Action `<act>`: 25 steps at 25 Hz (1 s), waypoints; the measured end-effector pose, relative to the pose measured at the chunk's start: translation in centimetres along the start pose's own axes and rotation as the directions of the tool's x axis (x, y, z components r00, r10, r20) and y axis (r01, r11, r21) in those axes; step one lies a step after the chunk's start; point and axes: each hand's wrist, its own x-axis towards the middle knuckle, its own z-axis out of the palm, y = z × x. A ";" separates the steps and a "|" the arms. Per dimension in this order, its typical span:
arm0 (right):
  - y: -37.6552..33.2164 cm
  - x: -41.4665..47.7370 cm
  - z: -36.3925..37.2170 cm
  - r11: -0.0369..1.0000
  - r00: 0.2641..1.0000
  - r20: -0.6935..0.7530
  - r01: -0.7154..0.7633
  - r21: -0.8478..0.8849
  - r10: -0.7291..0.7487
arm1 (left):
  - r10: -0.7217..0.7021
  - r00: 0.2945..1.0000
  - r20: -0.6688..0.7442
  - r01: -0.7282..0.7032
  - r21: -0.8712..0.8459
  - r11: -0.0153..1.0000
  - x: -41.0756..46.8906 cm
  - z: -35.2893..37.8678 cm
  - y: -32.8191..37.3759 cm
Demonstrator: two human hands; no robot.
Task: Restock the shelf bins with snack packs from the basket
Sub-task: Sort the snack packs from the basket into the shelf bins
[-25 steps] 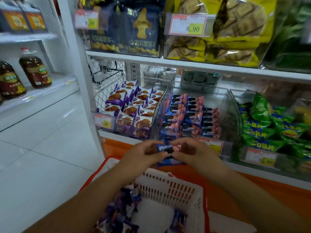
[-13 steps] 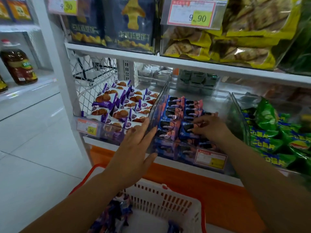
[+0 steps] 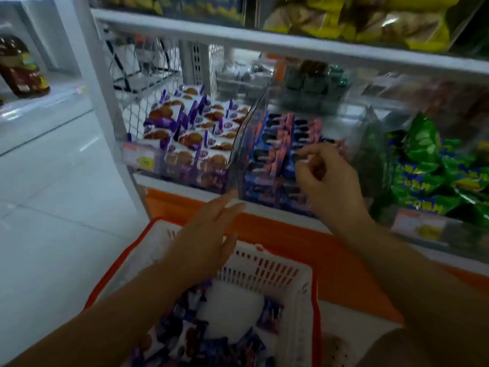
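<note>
- Basket [image 3: 264, 271], white with a red rim, sits in front of the shelf [image 3: 164, 181]; purple snack packs [image 3: 190, 337] lie loose inside it.
- Left hand [image 3: 209, 234] hovers above the basket's far edge, fingers straight and together, holding nothing, fingertips near the clear bin's [image 3: 242, 147] front corner.
- Right hand [image 3: 328, 178] reaches into the clear bin, fingers curled against the blue-and-pink packs [image 3: 267, 152] stacked there; whether they pinch one cannot be told.
- Cookie packs [image 3: 185, 139] fill the bin to the left, green bags [image 3: 423, 144] the one to the right.

left grip [image 3: 209, 239] flat, fingers straight, extended forward; right grip [image 3: 326, 178] higher, fingers curled
</note>
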 end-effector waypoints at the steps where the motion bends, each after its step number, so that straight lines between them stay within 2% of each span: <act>1: 0.0 -1.9 1.7 1.000 0.993 0.120 -0.002 -0.025 0.005 | -0.033 0.991 0.128 0.038 -0.034 0.999 -1.2 1.1 -0.2; 2: 0.9 -3.8 3.9 0.995 0.963 0.267 -0.017 -0.099 0.043 | -0.073 0.954 0.291 0.082 -0.019 0.996 -2.6 2.4 -0.6; 3: 2.2 -5.4 6.2 0.982 0.904 0.414 -0.026 -0.189 0.104 | -0.104 0.888 0.448 0.096 0.040 0.995 -3.9 3.7 -1.1; 4: 4.2 -7.1 8.5 0.958 0.806 0.557 -0.042 -0.284 0.200 | -0.135 0.800 0.585 0.094 0.100 0.990 -5.4 5.2 -1.5; 6: 9.3 -10.3 12.5 0.880 0.524 0.750 0.001 -0.474 0.403 | -0.204 0.641 0.740 0.144 0.145 0.979 -8.1 7.6 -2.1; 8: 14.0 -13.8 15.3 0.816 0.250 0.815 0.131 -0.563 0.523 | -0.233 0.524 0.819 0.209 0.142 0.968 -10.3 9.5 -2.5; 9: 16.0 -15.4 16.5 0.804 0.165 0.816 0.148 -0.576 0.554 | -0.234 0.486 0.842 0.218 0.143 0.965 -11.1 10.2 -2.8; 10: 17.6 -16.8 17.4 0.806 0.124 0.814 0.120 -0.580 0.567 | -0.230 0.459 0.858 0.221 0.141 0.965 -11.7 10.8 -3.1; 11: 18.6 -17.9 18.0 0.808 0.103 0.813 0.091 -0.582 0.573 | -0.228 0.440 0.869 0.227 0.138 0.964 -12.1 11.3 -3.3; 12: 19.3 -19.1 18.7 0.806 0.117 0.807 0.073 -0.588 0.579 | -0.227 0.431 0.873 0.239 0.133 0.962 -12.5 11.9 -3.7; 13: 19.8 -20.3 19.2 0.809 0.185 0.802 0.055 -0.585 0.568 | -0.228 0.426 0.875 0.254 0.126 0.959 -12.8 12.2 -3.9; 15: 20.9 -22.8 20.4 0.839 0.453 0.763 0.056 -0.541 0.462 | -0.235 0.411 0.881 0.281 0.123 0.952 -13.4 12.9 -4.4; 16: 21.4 -23.8 20.8 0.849 0.510 0.769 0.130 -0.511 0.385 | -0.239 0.409 0.880 0.288 0.124 0.950 -13.5 12.9 -4.5; 17: 21.2 -24.2 20.9 0.839 0.447 0.810 0.204 -0.505 0.379 | -0.245 0.412 0.877 0.296 0.126 0.947 -13.5 12.9 -4.4; 19: 20.7 -24.9 20.6 0.774 0.250 0.842 0.332 -0.539 0.478 | -0.264 0.429 0.864 0.343 0.115 0.932 -13.6 12.8 -4.3; 20: 20.6 -24.8 20.6 0.752 0.208 0.833 0.359 -0.553 0.513 | -0.271 0.434 0.859 0.376 0.100 0.921 -13.7 12.6 -4.2; 22: 20.1 -23.6 20.7 0.741 0.231 0.796 0.291 -0.605 0.559 | -0.294 0.436 0.851 0.476 0.059 0.877 -13.8 12.2 -4.2; 24: 18.6 -21.0 20.2 0.797 0.247 0.798 0.133 -0.589 0.549 | -0.340 0.408 0.847 0.602 0.030 0.798 -13.8 11.9 -3.9; 25: 17.7 -19.3 19.7 0.826 0.288 0.800 0.051 -0.561 0.526 | -0.379 0.405 0.832 0.657 0.023 0.753 -13.6 11.8 -3.5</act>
